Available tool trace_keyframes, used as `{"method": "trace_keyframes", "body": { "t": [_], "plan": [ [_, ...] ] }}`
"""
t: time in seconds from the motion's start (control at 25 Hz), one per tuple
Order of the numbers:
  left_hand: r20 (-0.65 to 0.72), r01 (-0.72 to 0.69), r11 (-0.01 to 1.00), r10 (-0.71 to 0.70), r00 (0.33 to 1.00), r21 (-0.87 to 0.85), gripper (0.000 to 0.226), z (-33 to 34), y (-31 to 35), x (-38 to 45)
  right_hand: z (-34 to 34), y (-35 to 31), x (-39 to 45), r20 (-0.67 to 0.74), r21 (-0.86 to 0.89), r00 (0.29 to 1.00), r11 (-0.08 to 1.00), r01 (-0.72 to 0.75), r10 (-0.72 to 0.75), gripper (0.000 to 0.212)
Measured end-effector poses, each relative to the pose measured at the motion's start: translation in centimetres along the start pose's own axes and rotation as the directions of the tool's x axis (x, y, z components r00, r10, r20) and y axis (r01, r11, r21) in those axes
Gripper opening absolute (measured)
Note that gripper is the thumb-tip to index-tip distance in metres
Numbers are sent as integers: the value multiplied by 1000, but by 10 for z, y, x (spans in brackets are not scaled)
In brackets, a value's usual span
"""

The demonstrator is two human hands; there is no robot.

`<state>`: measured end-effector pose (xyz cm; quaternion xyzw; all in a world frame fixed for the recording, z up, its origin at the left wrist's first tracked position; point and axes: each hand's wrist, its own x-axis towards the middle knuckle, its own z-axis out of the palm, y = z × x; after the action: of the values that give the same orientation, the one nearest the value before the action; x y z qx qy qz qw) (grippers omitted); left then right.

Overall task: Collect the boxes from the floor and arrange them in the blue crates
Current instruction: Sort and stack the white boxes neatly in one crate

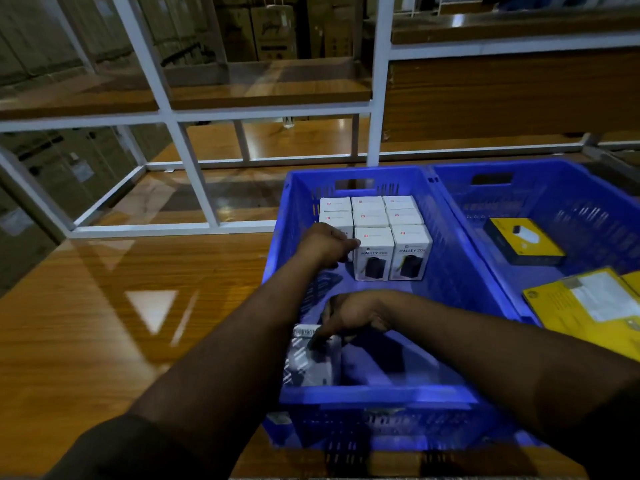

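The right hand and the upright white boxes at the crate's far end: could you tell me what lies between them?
Only bare blue crate floor separates the right hand from the upright white boxes, as the head view shows.

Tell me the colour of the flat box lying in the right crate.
Yellow and black flat box, seen in the head view.

Both forearms reach forward and down, bare from dark sleeves near the elbows. The left hand (325, 242) is stretched farther out, knuckles up, its fingers curled and the fingertips pointing right — what they close on cannot be made out. The right hand (353, 315) sits nearer the body, wrist bent so the hand crosses leftward, fingers angled down and pinching — thumb side hidden beneath the palm.
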<state>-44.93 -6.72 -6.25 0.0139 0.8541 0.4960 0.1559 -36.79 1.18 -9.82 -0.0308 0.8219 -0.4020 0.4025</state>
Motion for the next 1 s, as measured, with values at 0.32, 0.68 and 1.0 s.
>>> {"method": "trace_keyframes", "body": {
  "t": [0.32,0.68,1.0],
  "plan": [
    [-47,141,947,-162,986,-288,39,-11,9,3,-83,11,-25,-417,526,909,822,218,26,14],
    [190,190,909,-126,974,-371,36,-13,8,-20,-97,11,-37,-434,739,897,603,300,85,40],
    [92,121,919,-93,991,-376,33,-14,9,-26,-91,10,-41,-312,755,949,621,212,55,28]
  ]
}}
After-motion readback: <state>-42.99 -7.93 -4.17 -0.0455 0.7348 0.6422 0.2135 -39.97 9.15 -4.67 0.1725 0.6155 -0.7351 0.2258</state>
